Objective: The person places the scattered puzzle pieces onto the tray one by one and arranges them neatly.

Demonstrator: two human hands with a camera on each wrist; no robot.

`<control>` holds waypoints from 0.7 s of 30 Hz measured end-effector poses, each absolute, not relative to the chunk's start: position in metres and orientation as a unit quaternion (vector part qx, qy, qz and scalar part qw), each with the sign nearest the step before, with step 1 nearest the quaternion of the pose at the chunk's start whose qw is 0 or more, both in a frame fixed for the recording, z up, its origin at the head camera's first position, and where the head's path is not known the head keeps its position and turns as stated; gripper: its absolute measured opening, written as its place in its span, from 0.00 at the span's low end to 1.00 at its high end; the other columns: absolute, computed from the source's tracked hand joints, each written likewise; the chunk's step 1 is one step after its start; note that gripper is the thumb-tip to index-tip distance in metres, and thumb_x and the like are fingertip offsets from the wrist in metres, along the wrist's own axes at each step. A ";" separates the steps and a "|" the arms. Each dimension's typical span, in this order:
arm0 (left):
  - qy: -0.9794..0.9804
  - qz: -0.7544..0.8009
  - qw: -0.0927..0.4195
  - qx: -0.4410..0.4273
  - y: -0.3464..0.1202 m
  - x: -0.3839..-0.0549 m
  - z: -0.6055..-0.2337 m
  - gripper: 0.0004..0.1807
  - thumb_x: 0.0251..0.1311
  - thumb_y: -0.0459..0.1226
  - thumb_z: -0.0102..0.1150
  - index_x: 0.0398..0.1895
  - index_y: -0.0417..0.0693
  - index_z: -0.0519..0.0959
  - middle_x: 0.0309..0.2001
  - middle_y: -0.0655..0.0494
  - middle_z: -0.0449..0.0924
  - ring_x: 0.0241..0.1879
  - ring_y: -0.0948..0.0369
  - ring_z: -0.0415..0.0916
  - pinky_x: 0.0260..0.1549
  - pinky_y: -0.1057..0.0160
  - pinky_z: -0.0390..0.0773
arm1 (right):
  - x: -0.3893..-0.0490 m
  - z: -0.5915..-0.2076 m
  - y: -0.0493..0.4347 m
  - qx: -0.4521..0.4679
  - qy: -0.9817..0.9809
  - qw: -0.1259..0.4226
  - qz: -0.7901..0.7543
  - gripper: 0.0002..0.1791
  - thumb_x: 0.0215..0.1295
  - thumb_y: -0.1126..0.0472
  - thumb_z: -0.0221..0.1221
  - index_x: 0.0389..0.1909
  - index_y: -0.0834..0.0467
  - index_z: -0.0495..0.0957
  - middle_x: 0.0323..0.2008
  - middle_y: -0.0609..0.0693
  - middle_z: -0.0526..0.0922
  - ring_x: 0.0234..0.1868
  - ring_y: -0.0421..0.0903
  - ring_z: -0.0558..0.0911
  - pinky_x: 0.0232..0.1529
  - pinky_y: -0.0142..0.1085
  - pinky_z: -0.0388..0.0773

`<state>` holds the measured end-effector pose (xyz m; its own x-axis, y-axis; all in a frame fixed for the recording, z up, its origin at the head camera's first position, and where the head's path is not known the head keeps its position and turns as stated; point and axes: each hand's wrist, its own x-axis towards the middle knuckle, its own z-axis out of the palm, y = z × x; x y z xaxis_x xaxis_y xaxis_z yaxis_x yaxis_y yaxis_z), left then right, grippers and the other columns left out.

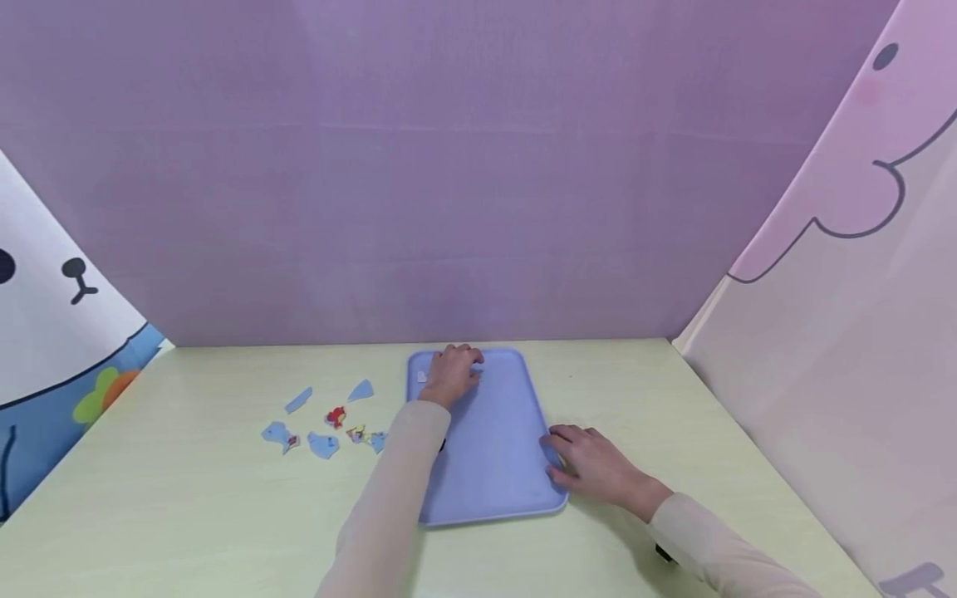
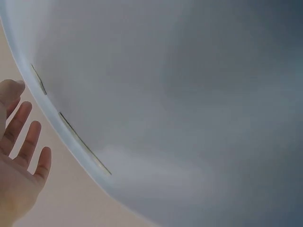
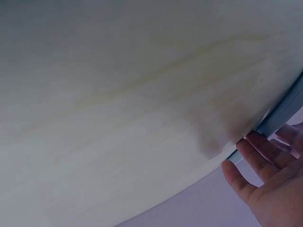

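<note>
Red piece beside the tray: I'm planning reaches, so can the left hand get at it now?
Probably yes: the red piece lies uncovered left of the blue tray, and nothing tall seems to block the left hand.

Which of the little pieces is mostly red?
The red piece, below and left of the blue triangular piece in the head view; the others look mostly blue or yellowish.

Both arms point(image 1: 392, 482), in long, pale beige cloth sleeves point(image 1: 721, 540), stretch forward; the bare left grip point(image 1: 449, 374) reaches farther, fingers point(image 2: 32, 137) spread, while the bare right grip point(image 1: 598, 465) sits nearer, fingers slightly bent.
</note>
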<state>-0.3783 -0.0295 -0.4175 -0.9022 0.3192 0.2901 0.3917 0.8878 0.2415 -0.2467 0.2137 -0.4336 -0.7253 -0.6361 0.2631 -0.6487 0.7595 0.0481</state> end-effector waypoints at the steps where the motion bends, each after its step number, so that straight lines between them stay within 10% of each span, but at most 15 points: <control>1: -0.963 -0.148 0.123 -0.188 -0.031 -0.378 -0.417 0.13 0.52 0.38 0.63 0.43 0.53 0.80 0.45 0.55 0.80 0.46 0.52 0.73 0.44 0.49 0.72 | -0.247 -0.433 0.214 0.345 -0.929 0.133 0.024 0.23 0.56 0.50 0.58 0.50 0.59 0.75 0.49 0.56 0.78 0.50 0.52 0.78 0.45 0.47 0.75; 21: -0.955 -0.162 0.057 -0.242 -0.064 -0.367 -0.392 0.15 0.53 0.40 0.62 0.46 0.49 0.79 0.44 0.55 0.79 0.48 0.57 0.73 0.50 0.52 0.70 | -0.244 -0.431 0.212 0.347 -0.929 0.128 0.033 0.23 0.56 0.51 0.59 0.50 0.60 0.75 0.49 0.57 0.78 0.50 0.53 0.77 0.46 0.48 0.75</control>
<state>-0.3668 -0.0638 -0.3923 -0.8762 0.4438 0.1878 0.4809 0.8305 0.2811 -0.2441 0.2125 -0.4315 -0.7265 -0.6357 0.2609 -0.6528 0.7571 0.0268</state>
